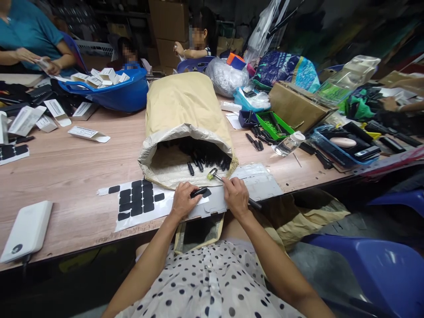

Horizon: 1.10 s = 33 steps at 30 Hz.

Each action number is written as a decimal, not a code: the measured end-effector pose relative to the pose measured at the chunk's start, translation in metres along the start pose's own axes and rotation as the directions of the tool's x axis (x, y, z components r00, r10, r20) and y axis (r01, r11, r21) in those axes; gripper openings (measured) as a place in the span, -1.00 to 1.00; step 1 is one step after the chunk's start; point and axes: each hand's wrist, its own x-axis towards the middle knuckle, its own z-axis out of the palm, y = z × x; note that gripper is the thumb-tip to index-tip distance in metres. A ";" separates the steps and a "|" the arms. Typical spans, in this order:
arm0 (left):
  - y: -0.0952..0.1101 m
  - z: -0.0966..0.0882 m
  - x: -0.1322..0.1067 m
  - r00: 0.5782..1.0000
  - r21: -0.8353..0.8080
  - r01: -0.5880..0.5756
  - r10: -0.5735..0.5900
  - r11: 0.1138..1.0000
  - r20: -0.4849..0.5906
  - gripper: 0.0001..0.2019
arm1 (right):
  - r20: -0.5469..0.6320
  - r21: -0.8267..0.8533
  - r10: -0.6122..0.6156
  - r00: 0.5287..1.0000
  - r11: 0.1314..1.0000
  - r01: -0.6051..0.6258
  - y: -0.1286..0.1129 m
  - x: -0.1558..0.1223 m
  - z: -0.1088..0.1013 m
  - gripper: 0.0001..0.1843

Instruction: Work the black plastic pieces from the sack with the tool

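Left hand (184,199) pinches a black tubular part (199,192), lying crosswise, just left of right hand (236,196), which grips a hammer (214,172).

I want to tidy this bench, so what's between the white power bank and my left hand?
In the head view, a white sheet bearing black rounded-square patches lies between the white power bank and your left hand.
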 end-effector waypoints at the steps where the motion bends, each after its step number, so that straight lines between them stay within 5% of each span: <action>1: 0.000 0.000 0.000 1.000 0.002 0.003 -0.003 1.000 0.003 -0.88 | -0.004 -0.028 0.004 1.000 1.000 -0.004 0.002 0.002 0.004 -0.68; 11: 0.012 -0.016 -0.017 0.993 -0.117 -0.108 0.113 0.987 0.038 -0.81 | 0.007 -0.095 0.026 1.000 0.995 -0.025 -0.003 0.002 0.013 -0.71; 15: 0.033 -0.023 -0.056 0.938 -0.243 -0.064 0.142 0.968 0.318 -0.80 | 0.020 -0.112 0.045 0.999 0.993 -0.042 -0.005 0.003 0.013 -0.72; 17: 0.038 -0.018 -0.074 0.884 -0.169 0.007 0.073 0.986 0.461 -0.82 | 0.024 -0.119 0.046 0.999 0.992 -0.043 -0.006 0.003 0.013 -0.72; 20: 0.035 0.001 -0.088 0.849 0.063 0.095 -0.114 0.993 0.515 -0.83 | 0.024 -0.118 0.044 0.999 0.992 -0.041 -0.007 0.003 0.013 -0.73; 23: 0.025 0.024 -0.088 0.832 0.201 0.150 -0.234 0.968 0.504 -0.85 | 0.021 -0.114 0.045 0.999 0.993 -0.043 -0.007 0.003 0.013 -0.73; 27: 0.015 0.039 -0.083 0.821 0.202 0.175 -0.256 0.964 0.511 -0.85 | 0.015 -0.116 0.044 0.999 0.992 -0.042 -0.007 0.003 0.013 -0.73; 31: 0.026 0.026 -0.079 0.809 0.153 0.166 -0.223 0.974 0.543 -0.86 | 0.015 -0.112 0.044 0.999 0.993 -0.042 -0.007 0.003 0.014 -0.73; 33: 0.038 0.012 -0.069 0.771 0.062 0.172 -0.174 0.983 0.613 -0.88 | 0.017 -0.113 0.045 0.999 0.993 -0.043 -0.007 0.002 0.015 -0.73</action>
